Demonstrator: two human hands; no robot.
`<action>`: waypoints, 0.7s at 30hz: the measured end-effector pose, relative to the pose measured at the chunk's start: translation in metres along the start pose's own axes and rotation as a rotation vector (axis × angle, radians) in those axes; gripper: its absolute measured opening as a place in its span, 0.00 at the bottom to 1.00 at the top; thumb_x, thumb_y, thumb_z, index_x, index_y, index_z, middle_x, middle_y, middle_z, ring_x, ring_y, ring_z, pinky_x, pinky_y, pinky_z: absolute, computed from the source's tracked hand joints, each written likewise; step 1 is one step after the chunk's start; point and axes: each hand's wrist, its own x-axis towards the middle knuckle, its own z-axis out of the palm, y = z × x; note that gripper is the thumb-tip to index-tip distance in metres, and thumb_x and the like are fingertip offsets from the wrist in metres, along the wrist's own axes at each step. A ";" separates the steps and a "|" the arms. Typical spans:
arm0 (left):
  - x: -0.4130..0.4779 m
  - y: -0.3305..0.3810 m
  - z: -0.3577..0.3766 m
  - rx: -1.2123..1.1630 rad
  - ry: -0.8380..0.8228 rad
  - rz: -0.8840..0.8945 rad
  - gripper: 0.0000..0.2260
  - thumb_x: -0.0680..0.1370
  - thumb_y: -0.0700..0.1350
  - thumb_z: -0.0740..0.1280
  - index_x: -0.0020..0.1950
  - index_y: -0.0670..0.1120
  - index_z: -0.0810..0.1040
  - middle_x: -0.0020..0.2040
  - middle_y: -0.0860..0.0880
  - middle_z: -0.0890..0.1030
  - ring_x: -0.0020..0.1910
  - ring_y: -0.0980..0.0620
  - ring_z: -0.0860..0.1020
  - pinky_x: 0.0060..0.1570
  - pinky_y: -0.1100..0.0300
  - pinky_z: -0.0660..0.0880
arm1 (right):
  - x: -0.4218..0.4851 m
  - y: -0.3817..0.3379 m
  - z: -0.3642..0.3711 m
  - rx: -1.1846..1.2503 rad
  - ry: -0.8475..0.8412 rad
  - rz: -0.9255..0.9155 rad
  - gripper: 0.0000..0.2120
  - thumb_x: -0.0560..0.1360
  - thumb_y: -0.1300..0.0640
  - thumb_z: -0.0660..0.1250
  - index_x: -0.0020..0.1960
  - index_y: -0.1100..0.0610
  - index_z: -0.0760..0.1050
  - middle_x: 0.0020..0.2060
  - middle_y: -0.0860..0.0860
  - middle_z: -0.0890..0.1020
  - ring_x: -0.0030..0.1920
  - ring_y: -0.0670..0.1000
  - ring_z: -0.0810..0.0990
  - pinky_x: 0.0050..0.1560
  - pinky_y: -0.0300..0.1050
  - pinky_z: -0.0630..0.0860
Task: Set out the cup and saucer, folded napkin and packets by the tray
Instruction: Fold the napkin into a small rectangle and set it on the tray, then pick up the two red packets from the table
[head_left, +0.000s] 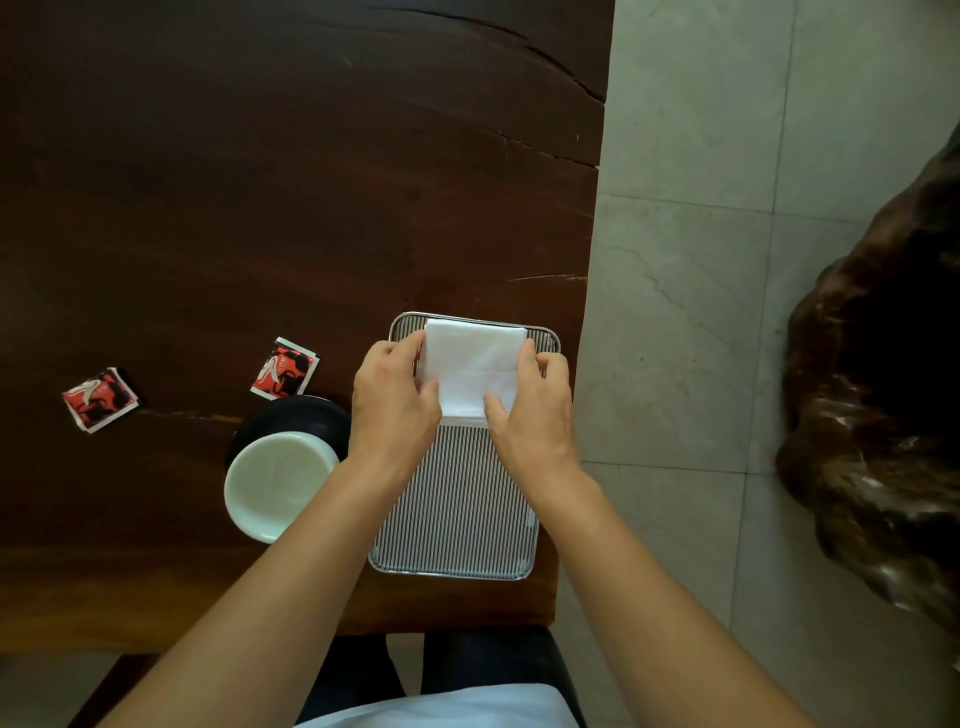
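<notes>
A white folded napkin (475, 364) lies on the far half of a ribbed metal tray (457, 499) near the table's right edge. My left hand (395, 395) grips the napkin's left side and my right hand (535, 410) grips its right side, thumbs on top. A white cup (278, 488) stands on a black saucer (301, 415) just left of the tray, partly hidden by my left forearm. Two red-and-black packets lie on the table, one packet (284, 368) beside the saucer, the other packet (100, 399) farther left.
The dark wooden table (260, 182) stretches away to the far side and left. Its right edge runs just past the tray, with pale floor tiles (701, 260) beyond. A dark carved wooden piece (883, 389) stands on the floor at right.
</notes>
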 end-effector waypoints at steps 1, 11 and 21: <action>-0.001 0.000 0.000 -0.002 0.000 -0.001 0.23 0.76 0.37 0.69 0.70 0.48 0.75 0.51 0.52 0.73 0.47 0.52 0.78 0.44 0.63 0.74 | 0.000 0.000 0.000 -0.008 -0.004 -0.001 0.34 0.78 0.57 0.69 0.78 0.59 0.57 0.62 0.54 0.67 0.59 0.51 0.72 0.57 0.45 0.79; 0.001 -0.001 -0.013 0.025 -0.080 -0.012 0.28 0.74 0.37 0.72 0.73 0.49 0.72 0.54 0.51 0.74 0.51 0.48 0.79 0.50 0.57 0.78 | 0.000 -0.008 -0.013 -0.025 -0.029 0.028 0.28 0.76 0.58 0.70 0.72 0.60 0.64 0.62 0.55 0.68 0.59 0.54 0.73 0.59 0.50 0.78; -0.008 -0.015 -0.100 -0.010 0.028 0.018 0.19 0.77 0.42 0.71 0.67 0.49 0.76 0.55 0.51 0.81 0.44 0.57 0.79 0.43 0.64 0.74 | -0.021 -0.069 -0.033 0.050 0.079 -0.074 0.25 0.78 0.58 0.68 0.74 0.60 0.68 0.62 0.54 0.72 0.59 0.51 0.74 0.52 0.40 0.73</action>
